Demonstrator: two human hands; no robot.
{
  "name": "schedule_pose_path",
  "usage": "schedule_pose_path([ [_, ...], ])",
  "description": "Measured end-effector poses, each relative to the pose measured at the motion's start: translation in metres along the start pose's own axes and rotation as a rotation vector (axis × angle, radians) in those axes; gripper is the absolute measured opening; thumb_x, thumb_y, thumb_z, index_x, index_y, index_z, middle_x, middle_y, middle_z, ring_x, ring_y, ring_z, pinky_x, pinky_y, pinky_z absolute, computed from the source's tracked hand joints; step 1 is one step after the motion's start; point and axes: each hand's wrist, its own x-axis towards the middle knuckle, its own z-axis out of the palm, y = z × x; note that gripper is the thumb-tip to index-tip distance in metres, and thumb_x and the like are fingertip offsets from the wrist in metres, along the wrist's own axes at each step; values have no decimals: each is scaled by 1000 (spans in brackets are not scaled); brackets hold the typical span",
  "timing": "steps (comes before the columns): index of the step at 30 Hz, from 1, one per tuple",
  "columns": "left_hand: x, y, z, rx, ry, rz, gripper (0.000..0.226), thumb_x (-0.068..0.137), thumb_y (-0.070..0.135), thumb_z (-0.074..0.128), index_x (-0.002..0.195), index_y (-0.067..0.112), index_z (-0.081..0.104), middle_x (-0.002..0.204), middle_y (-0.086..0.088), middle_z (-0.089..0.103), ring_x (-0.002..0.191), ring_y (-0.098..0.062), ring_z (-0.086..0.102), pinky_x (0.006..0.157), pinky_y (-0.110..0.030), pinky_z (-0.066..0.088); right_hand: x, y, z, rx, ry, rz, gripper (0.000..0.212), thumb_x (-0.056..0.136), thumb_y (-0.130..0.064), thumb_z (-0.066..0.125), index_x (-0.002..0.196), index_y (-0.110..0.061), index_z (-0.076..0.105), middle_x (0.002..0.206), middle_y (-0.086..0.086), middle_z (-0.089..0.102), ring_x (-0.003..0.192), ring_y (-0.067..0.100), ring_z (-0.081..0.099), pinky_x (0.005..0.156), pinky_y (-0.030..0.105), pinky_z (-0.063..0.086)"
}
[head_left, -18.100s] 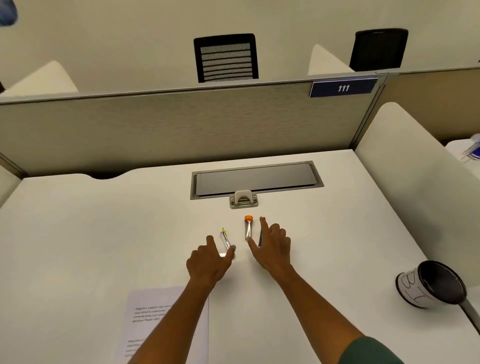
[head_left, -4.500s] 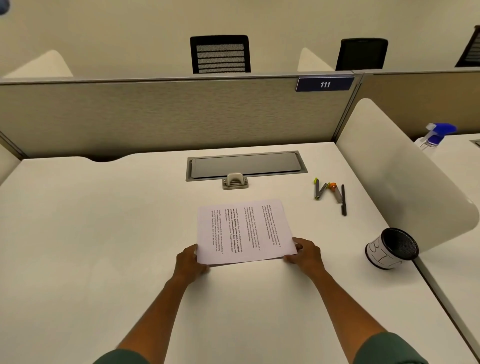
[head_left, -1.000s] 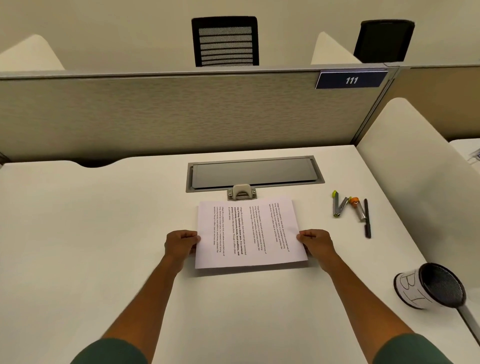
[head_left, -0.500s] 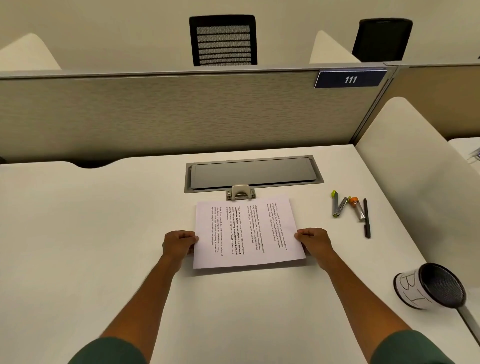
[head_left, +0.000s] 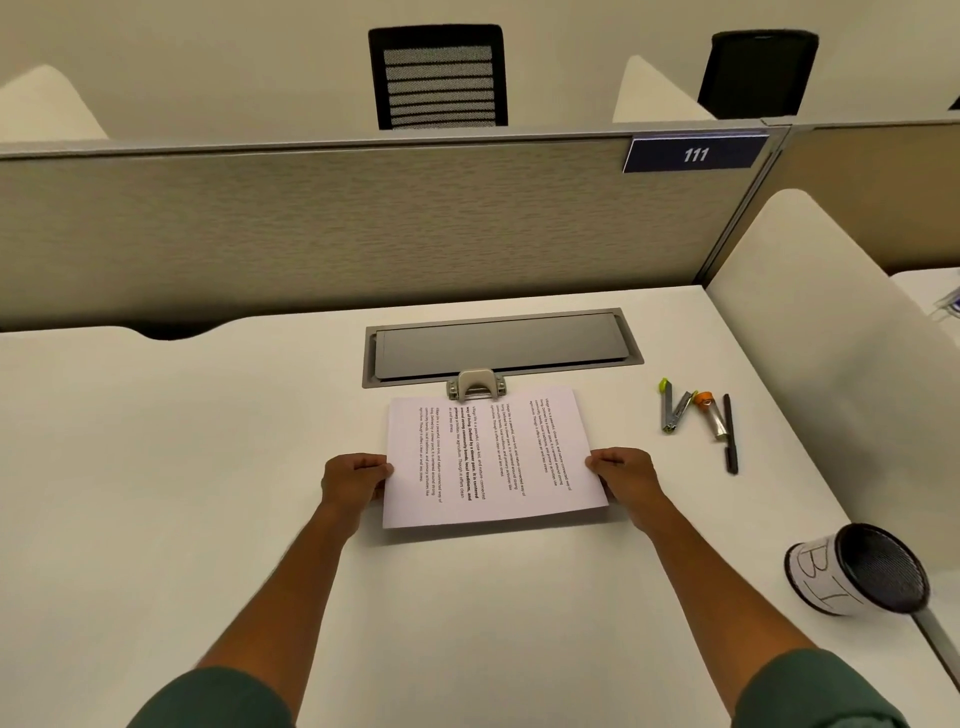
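Thin printed paper sheet (head_left: 493, 457) pinched at its side edges by left hand (head_left: 353, 480) and right hand (head_left: 626, 475), held just above smooth white desk (head_left: 182, 441), fingertips hidden beneath, text too small to read.

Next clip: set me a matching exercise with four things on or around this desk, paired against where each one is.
Things: 1 printed sheet; 2 mesh cup; 3 black pen; 4 number plate.
Places: A at the top of the partition; B near the right edge of the desk, hand-lettered label; C gripped by left hand and right hand; D beside the orange-capped tube.
Pairs: 1-C, 2-B, 3-D, 4-A.
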Motion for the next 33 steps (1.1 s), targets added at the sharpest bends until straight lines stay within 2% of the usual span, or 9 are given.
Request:
schedule_pose_path([
  [5, 2, 2, 2, -5, 15, -3, 8, 82, -5, 69, 84, 2, 68, 93, -18, 69, 78, -33, 66, 67, -34, 55, 5, -2, 3, -3, 12, -2, 3, 84, -19, 72, 86, -20, 73, 99, 8, 73, 94, 30, 68, 87, 49, 57],
  [11, 7, -2, 6, 33, 40, 7, 10, 82, -2, 69, 81, 8, 69, 94, -18, 71, 84, -36, 68, 79, -44, 58, 7, -5, 4, -5, 31, -12, 4, 85, -17, 72, 88, -19, 70, 99, 7, 72, 94, 29, 67, 88, 47, 57],
  [16, 8, -1, 6, 51, 61, 17, 15, 83, 1, 69, 97, 7, 69, 99, -15, 71, 87, -35, 69, 80, -43, 59, 7, -5, 7, -9, 35, -18, 7, 86, -16, 70, 92, -18, 70, 99, 7, 72, 95, 28, 67, 87, 45, 57],
  [20, 10, -2, 5, 79, 62, 16, 25, 83, 3, 69, 107, 8, 70, 103, -14, 72, 85, -33, 70, 80, -46, 59, 7, -4, 8, -19, 50, -16, 7, 84, -17, 71, 87, -23, 69, 94, 3, 72, 92, 25, 68, 86, 45, 58],
  [28, 7, -2, 8, 79, 68, 29, 30, 84, 0, 67, 113, 8, 69, 101, -14, 72, 83, -33, 70, 77, -43, 60, 6, -6, 9, 1, 39, -32, 11, 86, -16, 69, 96, -21, 69, 98, 4, 72, 93, 26, 68, 87, 46, 57],
  [33, 8, -4, 6, 80, 73, 35, 30, 85, 1, 67, 114, 7, 69, 102, -15, 72, 84, -33, 70, 74, -40, 60, 4, -5, 9, 13, 39, -34, 11, 86, -17, 69, 93, -24, 69, 99, 4, 73, 93, 27, 69, 86, 46, 58],
])
